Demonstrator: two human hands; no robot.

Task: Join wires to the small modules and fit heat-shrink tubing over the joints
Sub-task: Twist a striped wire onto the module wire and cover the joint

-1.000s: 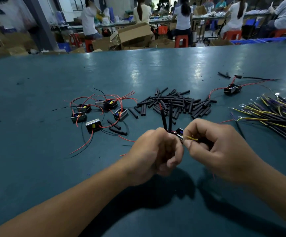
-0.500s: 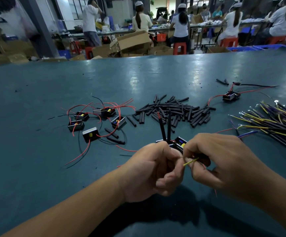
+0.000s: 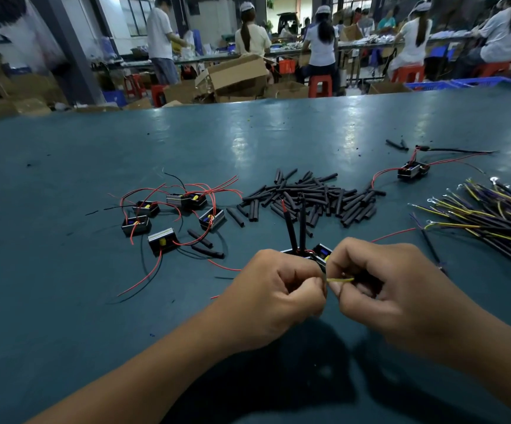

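Over the green table, the left hand and right hand pinch a yellow wire between curled fingers, a small module (two black tubes upright) just behind

My bench: broad teal-green tabletop | left: cluster of small black modules with red leads | centre: heap of short black heat-shrink tubes | far right: lone black module | right: bundle of yellow-and-purple ring-terminal wires
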